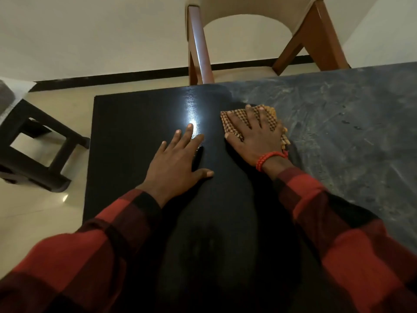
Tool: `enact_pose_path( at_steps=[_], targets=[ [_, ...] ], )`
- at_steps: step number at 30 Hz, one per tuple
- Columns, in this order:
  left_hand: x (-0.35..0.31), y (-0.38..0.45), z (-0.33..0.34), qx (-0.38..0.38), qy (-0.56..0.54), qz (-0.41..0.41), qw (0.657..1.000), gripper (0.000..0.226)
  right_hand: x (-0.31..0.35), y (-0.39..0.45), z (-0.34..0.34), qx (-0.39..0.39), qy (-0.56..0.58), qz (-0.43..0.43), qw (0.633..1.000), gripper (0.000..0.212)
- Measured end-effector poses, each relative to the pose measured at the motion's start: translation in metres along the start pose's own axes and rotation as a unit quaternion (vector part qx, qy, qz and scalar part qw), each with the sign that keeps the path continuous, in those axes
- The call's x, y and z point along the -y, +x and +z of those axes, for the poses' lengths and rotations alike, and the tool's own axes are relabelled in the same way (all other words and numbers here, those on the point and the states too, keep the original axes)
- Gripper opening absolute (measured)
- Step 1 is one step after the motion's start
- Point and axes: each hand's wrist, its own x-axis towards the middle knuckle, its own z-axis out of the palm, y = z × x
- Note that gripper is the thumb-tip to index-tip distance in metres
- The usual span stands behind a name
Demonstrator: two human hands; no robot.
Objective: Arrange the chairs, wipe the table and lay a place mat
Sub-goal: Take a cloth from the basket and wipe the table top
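Brown-and-tan checked woven cloth (252, 123), right of frame centre on the dark glossy tabletop (135, 114), at the boundary between wiped black and dusty grey surface. Right hand (255, 136) flat upon it, fingers spread. Left hand (178, 159) released, palm down, centre. Cream-upholstered wooden chair (248, 37) above; dark stool (33, 141) at left.

Bench (140, 123) dark, wood-grained, glossy on the left, dull grey and smeared on the right; cloth (268, 116) coarse checked weave; chair (198, 53) polished wood, cream upholstery
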Motion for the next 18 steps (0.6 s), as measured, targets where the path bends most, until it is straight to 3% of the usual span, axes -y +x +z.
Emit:
enact_pose_path(
  at_steps=[12, 18],
  targets=[
    [0.004, 0.026, -0.003, 0.011, -0.058, -0.034, 0.998, 0.115, 0.024, 0.120, -0.002, 0.010, 0.017, 0.035, 0.999, 0.063],
    [0.006, 0.022, -0.001, -0.005, -0.087, -0.044, 0.995, 0.120, 0.024, 0.133, -0.009, 0.042, 0.013, 0.017, 0.999, 0.064]
  ],
)
